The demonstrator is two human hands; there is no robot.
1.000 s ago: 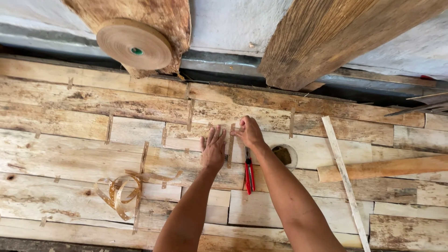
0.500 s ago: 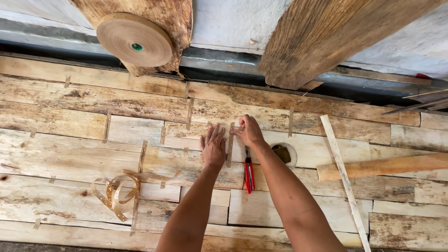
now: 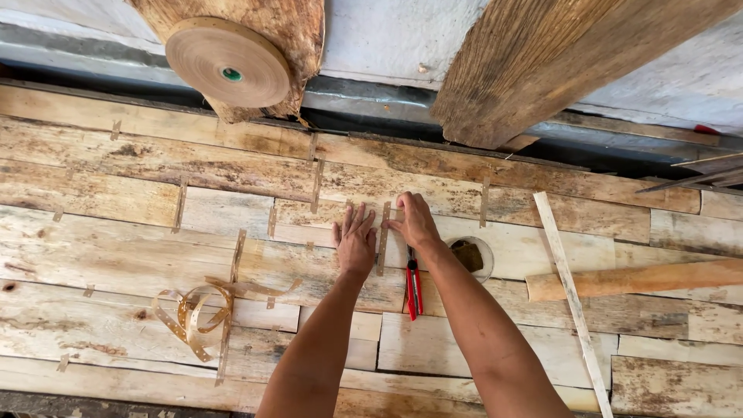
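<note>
- Two bare hands lie flat on the worktop, a patchwork of pale veneer sheets: the left hand and the right hand, side by side with one strip of tape between them.
- That tape strip is a thin brown band stuck over a seam. Its long axis runs near to far, the far end level with the fingertips and the near end just past the left wrist.
- The left hand's fingers are spread open and pressed down just left of the strip, gripping nothing. The right hand's fingers are open too, laid at the strip's far end, holding nothing.
- One red-handled cutter lies just near the right hand, also lined up near to far and close beside the right forearm.
- One big roll of brown tape sits at the far left, its flat face turned up, resting against a rough slab of wood.
- One loose tangle of tape curls on the near left, well apart from the hands.
- One round bowl-like container sits just right of the right wrist; something dark is in it, though I cannot tell what.
- One thin pale slat runs near to far on the right, crossing one rolled piece of veneer that lies left to right.
- Many more short tape strips dot the other seams; I cannot count them surely.
</note>
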